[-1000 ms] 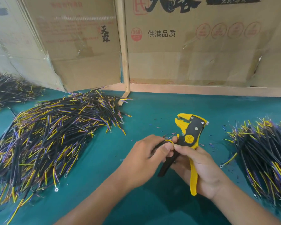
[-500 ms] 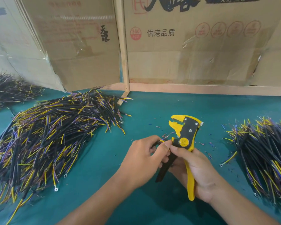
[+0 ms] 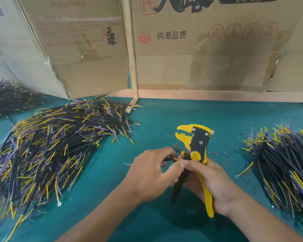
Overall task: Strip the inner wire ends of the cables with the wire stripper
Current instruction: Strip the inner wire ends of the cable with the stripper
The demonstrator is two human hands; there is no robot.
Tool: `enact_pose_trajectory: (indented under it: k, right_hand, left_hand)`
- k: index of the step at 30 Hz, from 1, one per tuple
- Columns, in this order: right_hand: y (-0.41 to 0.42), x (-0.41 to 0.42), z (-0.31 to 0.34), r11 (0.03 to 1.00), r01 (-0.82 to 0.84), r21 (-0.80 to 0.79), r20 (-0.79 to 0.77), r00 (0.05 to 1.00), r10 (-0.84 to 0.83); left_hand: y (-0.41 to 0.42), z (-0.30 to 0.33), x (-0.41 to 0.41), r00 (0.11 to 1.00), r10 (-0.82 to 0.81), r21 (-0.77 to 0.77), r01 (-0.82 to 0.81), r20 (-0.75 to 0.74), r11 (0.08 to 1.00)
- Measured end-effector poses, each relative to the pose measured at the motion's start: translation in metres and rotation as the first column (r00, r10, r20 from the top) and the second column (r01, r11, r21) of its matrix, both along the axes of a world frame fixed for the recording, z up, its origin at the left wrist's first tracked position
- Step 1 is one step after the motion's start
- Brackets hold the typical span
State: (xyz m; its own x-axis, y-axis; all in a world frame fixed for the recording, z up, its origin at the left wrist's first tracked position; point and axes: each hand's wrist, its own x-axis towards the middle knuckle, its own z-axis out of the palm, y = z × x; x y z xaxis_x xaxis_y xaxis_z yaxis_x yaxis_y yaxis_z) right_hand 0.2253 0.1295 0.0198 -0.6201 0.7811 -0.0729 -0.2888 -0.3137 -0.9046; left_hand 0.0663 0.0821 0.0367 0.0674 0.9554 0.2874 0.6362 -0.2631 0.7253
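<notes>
Cable [image 3: 171, 159] under work sits low in front of me over the green surface [image 3: 156, 119], pinched in my left hand [image 3: 152, 175], whose fingers curl round its black sheath; my right hand [image 3: 212, 186] wraps the handles of the wire stripper [image 3: 198, 149], thumb reaching onto the wire ends. I judge the step as sorting an inner wire end for stripping. Next move: feed that end into the tool's parted jaws, then squeeze.

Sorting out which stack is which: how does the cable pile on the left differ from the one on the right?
The left pile looks bigger and spreads wide and fanned; the right pile looks narrower and is cut off by the frame edge. The left pile reaches the cardboard box; the right pile lies clear of it. Both hold black cables with yellow and purple ends.
</notes>
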Motion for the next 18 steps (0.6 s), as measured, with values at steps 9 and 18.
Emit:
enact_pose_trajectory:
  k: [9, 18]
  right_hand:
    - [0.0018, 0.0001, -0.0064, 0.996, -0.075, 0.048, -0.004, 0.997, 0.075]
    - [-0.0019, -0.0026, -0.0069, 0.994, -0.055, 0.089, 0.067, 0.997, 0.049]
  left_hand:
    - [-0.0030, 0.0053, 0.0000, 0.995, 0.044, -0.044, -0.040, 0.094, 0.998]
    - [-0.0025, 0.0078, -0.0033, 0.993, 0.041, -0.098, -0.029, 0.115, 0.995]
